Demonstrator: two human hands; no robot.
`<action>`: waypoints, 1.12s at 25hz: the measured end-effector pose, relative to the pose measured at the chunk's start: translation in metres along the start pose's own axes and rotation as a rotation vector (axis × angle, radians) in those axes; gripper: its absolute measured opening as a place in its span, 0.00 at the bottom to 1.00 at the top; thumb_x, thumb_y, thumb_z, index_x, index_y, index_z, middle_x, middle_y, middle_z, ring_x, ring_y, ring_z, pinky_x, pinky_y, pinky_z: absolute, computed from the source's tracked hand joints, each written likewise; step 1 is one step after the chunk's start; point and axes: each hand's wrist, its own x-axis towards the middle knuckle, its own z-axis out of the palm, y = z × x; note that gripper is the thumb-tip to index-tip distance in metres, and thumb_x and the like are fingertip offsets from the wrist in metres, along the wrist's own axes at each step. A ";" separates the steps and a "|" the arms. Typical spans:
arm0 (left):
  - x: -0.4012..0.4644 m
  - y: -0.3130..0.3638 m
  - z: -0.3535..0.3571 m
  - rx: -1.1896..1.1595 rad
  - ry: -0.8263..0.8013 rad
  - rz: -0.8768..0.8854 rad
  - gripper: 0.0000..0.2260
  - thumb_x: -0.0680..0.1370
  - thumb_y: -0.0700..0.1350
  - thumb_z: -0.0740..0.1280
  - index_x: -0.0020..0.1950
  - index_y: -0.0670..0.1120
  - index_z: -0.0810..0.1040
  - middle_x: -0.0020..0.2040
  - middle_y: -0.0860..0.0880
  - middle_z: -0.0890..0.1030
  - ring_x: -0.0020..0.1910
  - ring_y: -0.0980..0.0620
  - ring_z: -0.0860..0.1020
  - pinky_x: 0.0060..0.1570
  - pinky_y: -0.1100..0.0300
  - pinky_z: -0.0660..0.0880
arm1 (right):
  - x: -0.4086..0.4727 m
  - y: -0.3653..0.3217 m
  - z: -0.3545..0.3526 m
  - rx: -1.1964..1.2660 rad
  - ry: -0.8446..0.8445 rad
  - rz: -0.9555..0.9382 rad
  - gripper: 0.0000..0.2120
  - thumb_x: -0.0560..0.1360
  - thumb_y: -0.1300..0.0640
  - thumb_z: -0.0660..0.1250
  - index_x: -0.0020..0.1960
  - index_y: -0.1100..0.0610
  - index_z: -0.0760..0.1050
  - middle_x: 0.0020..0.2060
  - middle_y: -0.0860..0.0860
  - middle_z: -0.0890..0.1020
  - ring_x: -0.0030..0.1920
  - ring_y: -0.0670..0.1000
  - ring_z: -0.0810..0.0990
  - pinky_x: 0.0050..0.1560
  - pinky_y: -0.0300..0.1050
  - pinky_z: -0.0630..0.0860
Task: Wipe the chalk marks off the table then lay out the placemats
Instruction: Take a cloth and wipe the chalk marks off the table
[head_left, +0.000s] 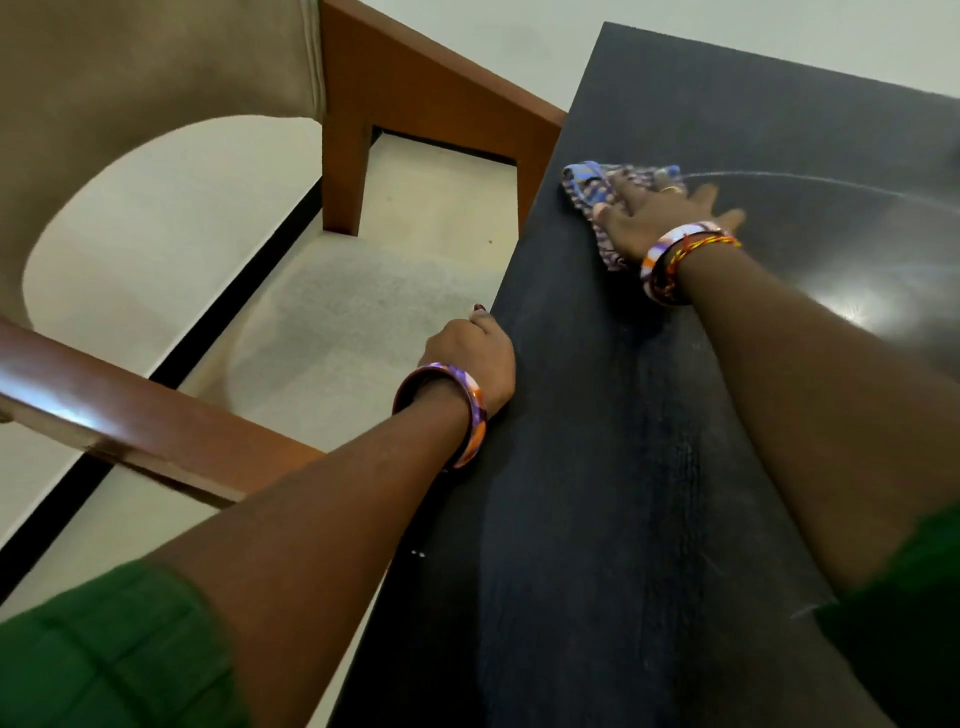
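A: Item one, right hand (657, 218): fingers spread flat, pressing a patterned cloth (592, 192) onto the dark worktop (597, 493). Flat palm likely spreads the pressure for wiping.

B: Item two, chalk mark (789, 179): a pale curved line running from the cloth's right end across the far part of the worktop. A faint streak shows near the right sleeve too.

A: Item three, left hand (475, 358): fingers curled over the worktop's left edge, gripping it, probably bracing the reach.

B: Placemats: none in view. That step looks not yet begun.

A: Edges: the cloth lies near the left edge, toward the far corner; a hard leftward stroke could carry it off.

B: Open room: bare surface to the right along the chalk line, the likely direction for the wipe.

A: Surroundings: wooden chair (415, 98) with a tan back just beyond the left edge; pale floor (311, 322) below.
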 end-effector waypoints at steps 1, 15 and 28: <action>-0.004 0.001 -0.002 0.010 0.012 0.004 0.23 0.83 0.49 0.46 0.58 0.35 0.75 0.47 0.41 0.77 0.44 0.46 0.75 0.45 0.56 0.70 | -0.008 -0.012 0.005 -0.030 0.010 -0.073 0.26 0.78 0.37 0.46 0.75 0.38 0.48 0.77 0.50 0.49 0.75 0.65 0.47 0.68 0.71 0.46; -0.107 -0.075 -0.048 -0.115 0.210 0.357 0.11 0.76 0.35 0.58 0.49 0.39 0.80 0.50 0.42 0.82 0.50 0.46 0.77 0.39 0.66 0.63 | -0.136 -0.045 0.018 -0.075 -0.103 -0.320 0.24 0.77 0.35 0.47 0.72 0.33 0.48 0.77 0.45 0.48 0.73 0.64 0.51 0.67 0.67 0.53; -0.257 -0.176 -0.069 -0.137 0.354 -0.216 0.11 0.77 0.42 0.61 0.45 0.36 0.79 0.43 0.41 0.78 0.42 0.45 0.75 0.33 0.61 0.65 | -0.340 -0.047 0.060 -0.009 -0.064 -0.765 0.22 0.79 0.39 0.47 0.73 0.35 0.50 0.77 0.47 0.46 0.75 0.62 0.48 0.68 0.66 0.49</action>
